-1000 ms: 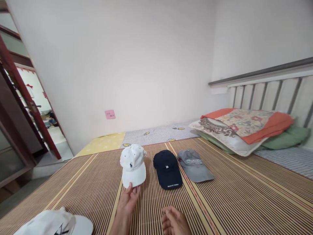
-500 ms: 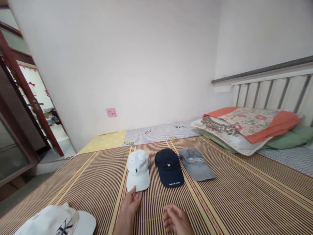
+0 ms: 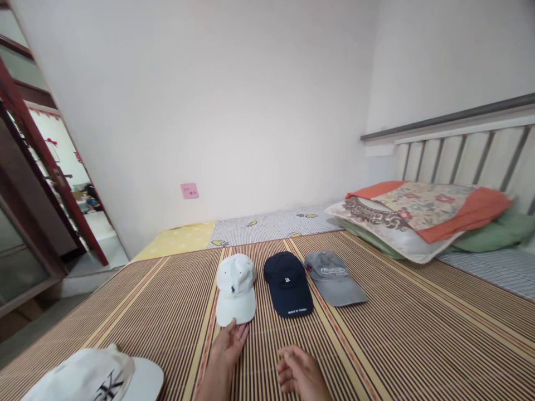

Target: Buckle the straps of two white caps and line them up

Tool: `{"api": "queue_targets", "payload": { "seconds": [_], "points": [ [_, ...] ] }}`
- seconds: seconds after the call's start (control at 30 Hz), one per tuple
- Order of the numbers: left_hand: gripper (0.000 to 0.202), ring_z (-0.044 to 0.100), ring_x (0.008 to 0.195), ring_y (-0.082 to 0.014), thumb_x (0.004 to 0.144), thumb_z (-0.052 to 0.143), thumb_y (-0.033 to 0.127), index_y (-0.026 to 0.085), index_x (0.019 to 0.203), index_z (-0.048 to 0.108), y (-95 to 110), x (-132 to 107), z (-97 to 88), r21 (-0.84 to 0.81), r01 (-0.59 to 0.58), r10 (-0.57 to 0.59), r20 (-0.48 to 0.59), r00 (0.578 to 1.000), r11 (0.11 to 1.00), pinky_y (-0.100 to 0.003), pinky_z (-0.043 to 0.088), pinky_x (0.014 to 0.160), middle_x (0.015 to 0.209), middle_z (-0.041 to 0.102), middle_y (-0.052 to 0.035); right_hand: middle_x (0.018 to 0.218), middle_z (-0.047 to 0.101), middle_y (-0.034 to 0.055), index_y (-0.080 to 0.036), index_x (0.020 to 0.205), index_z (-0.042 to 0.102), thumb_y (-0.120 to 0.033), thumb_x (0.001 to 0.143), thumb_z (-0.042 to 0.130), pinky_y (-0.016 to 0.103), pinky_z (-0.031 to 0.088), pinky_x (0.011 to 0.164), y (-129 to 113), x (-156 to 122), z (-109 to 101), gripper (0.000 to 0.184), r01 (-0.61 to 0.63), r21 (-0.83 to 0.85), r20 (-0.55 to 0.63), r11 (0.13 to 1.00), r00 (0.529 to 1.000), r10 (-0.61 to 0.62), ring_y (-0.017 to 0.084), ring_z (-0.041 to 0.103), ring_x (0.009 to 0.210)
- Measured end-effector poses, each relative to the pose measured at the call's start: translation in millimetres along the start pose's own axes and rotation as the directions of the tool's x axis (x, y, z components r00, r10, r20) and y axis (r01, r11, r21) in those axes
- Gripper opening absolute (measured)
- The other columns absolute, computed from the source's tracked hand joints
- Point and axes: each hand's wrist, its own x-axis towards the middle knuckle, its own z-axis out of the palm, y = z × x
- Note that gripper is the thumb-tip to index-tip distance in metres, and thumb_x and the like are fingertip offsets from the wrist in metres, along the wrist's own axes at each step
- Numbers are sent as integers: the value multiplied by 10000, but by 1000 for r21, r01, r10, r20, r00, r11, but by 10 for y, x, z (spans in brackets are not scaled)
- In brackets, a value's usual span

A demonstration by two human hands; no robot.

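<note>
Three baseball caps lie in a row on the striped mat, brims toward me. At the left of the row is a white cap (image 3: 236, 287) with a small dark emblem. My left hand (image 3: 229, 341) is at its brim's front edge, thumb on the edge and fingertips at the underside. Beside it lies a navy cap (image 3: 288, 287) with white lettering, then a grey cap (image 3: 336, 278) turned slightly right. My right hand (image 3: 301, 370) hovers below the navy cap, fingers loosely curled and holding nothing. Another white cap (image 3: 90, 376) with black letters is partly cut off at bottom left.
The striped mat (image 3: 397, 328) covers the bed. Pillows (image 3: 434, 209) are stacked at the right by a white slatted headboard (image 3: 468, 156). A patterned sheet (image 3: 271, 225) runs along the wall, which bears a pink note (image 3: 189, 191). At the left stands an open doorway (image 3: 96, 223).
My left hand has shifted slightly right along the white cap's brim, its thumb now nearer the edge. The right hand stays about where it was, and the caps keep their places.
</note>
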Motion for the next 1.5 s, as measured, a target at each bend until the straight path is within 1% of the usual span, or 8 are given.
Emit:
{"api": "queue_targets", "payload": {
  "seconds": [0.2,0.43,0.67,0.87,1.0,1.23,1.37,1.5],
  "points": [
    [428,778,1064,-272,946,612,47,145,1362,582,-23,-183,4,68,-15,18,-40,999,998,-342,650,879,1240,756,-201,685,730,40,-149,906,701,-724,607,854,255,524,509,146,108,-11,667,80,-30,-60,996,995,-82,178,699,579],
    [353,733,1171,-321,957,597,72,76,1310,605,17,-628,-242,136,7,-11,28,1000,991,-357,659,866,1366,683,-276,714,743,62,-140,928,709,-676,654,847,268,544,534,150,51,1,617,135,-9,-60,991,989,-135,186,707,605],
    [191,722,1196,-329,890,663,29,122,1055,691,-196,-801,-371,254,-168,156,65,986,953,-371,592,1026,1122,784,-220,888,788,119,-134,948,742,-521,591,920,323,603,673,85,11,-33,556,126,186,-126,974,987,-104,239,759,762],
    [238,520,1445,-260,777,757,-25,194,869,752,-463,-838,-515,474,-342,293,178,940,811,-265,454,1150,1081,797,-87,1177,755,164,-156,965,759,-483,520,919,389,601,907,-68,210,-309,574,279,290,-324,915,929,-180,342,718,1140],
    [297,467,1483,-286,768,677,-83,213,784,704,-480,-833,-492,443,-373,316,200,928,815,-321,464,1158,1132,781,-106,1323,700,185,-166,1004,766,-497,529,908,455,559,1013,-142,396,-416,596,290,347,-298,892,936,-188,379,665,1253],
    [202,498,1417,-328,816,700,24,217,838,754,-567,-818,-506,647,-530,437,318,841,549,-398,329,1247,1232,714,-118,1223,742,202,-141,964,773,-454,514,917,502,532,1054,-202,596,-461,567,286,374,-247,882,948,-203,399,664,1257],
    [183,463,1444,-335,823,697,39,210,839,757,-595,-782,-547,593,-539,454,304,838,598,-386,321,1249,1223,712,-125,1227,744,187,-147,966,774,-460,503,923,502,547,1030,-220,669,-466,579,297,368,-251,881,944,-214,390,689,1215],
    [171,466,1447,-345,837,698,70,235,842,738,-568,-773,-560,649,-517,405,331,852,558,-444,341,1244,1239,719,-110,1104,783,164,-156,926,772,-444,507,922,505,572,992,-219,628,-506,530,312,356,-258,881,939,-228,373,748,1086]
  ]
}}
